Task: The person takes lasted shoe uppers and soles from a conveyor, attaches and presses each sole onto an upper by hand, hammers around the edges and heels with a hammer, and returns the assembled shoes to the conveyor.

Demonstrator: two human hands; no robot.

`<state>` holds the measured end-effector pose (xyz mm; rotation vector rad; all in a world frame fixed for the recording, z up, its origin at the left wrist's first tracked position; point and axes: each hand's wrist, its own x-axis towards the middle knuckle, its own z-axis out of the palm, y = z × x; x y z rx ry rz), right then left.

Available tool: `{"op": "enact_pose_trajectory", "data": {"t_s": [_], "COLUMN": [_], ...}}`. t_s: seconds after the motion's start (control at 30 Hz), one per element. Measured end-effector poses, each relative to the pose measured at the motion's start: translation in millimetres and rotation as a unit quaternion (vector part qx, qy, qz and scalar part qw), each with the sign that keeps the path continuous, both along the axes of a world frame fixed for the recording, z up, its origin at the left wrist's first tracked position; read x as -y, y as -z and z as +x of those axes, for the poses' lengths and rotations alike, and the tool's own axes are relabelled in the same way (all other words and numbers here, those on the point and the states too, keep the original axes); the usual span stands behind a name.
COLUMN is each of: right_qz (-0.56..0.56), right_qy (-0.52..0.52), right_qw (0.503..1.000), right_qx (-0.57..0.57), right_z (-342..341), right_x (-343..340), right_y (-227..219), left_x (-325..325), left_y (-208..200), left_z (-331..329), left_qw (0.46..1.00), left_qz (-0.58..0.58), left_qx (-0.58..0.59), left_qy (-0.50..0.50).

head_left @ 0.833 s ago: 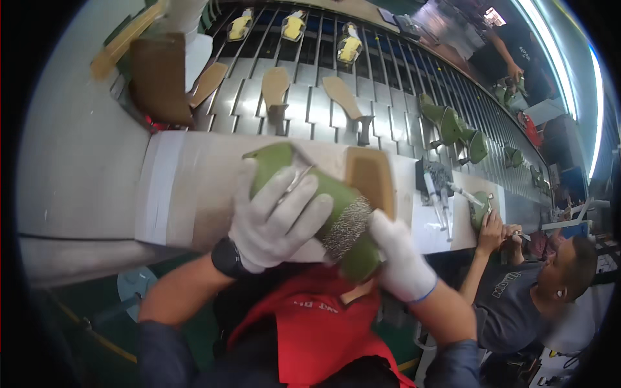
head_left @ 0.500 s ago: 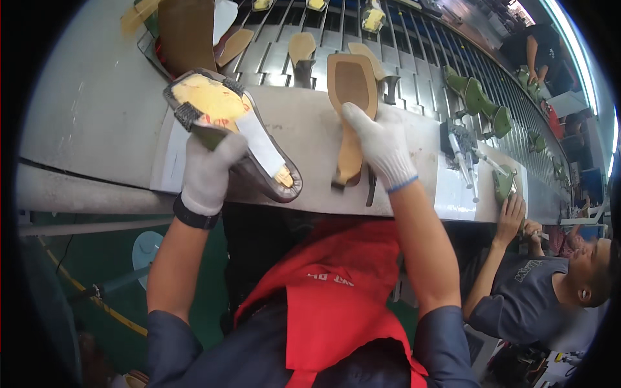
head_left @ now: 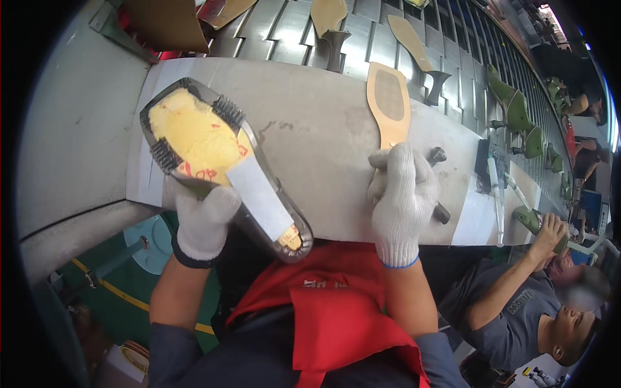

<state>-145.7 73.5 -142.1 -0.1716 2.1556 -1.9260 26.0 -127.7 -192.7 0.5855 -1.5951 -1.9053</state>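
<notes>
My left hand point(head_left: 206, 220) is closed round the side of an upturned lasted shoe point(head_left: 200, 139), held above the left part of the bench. The shoe has a dark upper, gathered edges, a yellow underside with red marks and a pale strip along its narrow part. My right hand point(head_left: 402, 204), gloved in white like the left, has its fingers closed over the narrow part of a tan sole point(head_left: 390, 97). The sole's wide end, with a greyish-brown patch, points away from me. My hand hides its heel end. Dark tool-like ends point(head_left: 438, 155) stick out beside that hand.
Beyond the bench point(head_left: 304, 123) runs a slatted metal conveyor point(head_left: 278, 32) carrying tan soles with dark heels point(head_left: 335, 48) and green heeled shoes point(head_left: 514, 110). White tube-like tools point(head_left: 497, 194) lie to the right. A co-worker point(head_left: 517, 310) there holds a green shoe piece point(head_left: 529, 220).
My right hand has turned so that its back shows, and its fingers have closed over the sole's narrow part. The lasted shoe stays in my left hand; the whole view has shifted.
</notes>
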Motion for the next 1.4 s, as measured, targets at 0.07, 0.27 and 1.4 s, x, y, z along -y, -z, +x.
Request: {"op": "enact_pose_trajectory", "data": {"t_s": [0.07, 0.27, 1.4], "right_qz": [-0.006, -0.040, -0.173], "right_qy": [0.002, 0.017, -0.058], "right_qw": [1.000, 0.998, 0.972], "right_qx": [-0.002, -0.050, 0.144], "right_z": [1.2, 12.6, 136.7], "right_x": [2.5, -1.5, -164.5], "right_y": [4.4, 18.0, 35.3], "left_x": [2.3, 1.3, -20.7], "left_y": [0.6, -13.4, -69.7], "left_z": [5.2, -0.4, -38.3], "left_qw": [1.000, 1.000, 0.957], "left_qz": [-0.004, 0.012, 0.084], "left_qx": [0.016, 0.019, -0.225], "left_qy": [0.001, 0.011, 0.161]}}
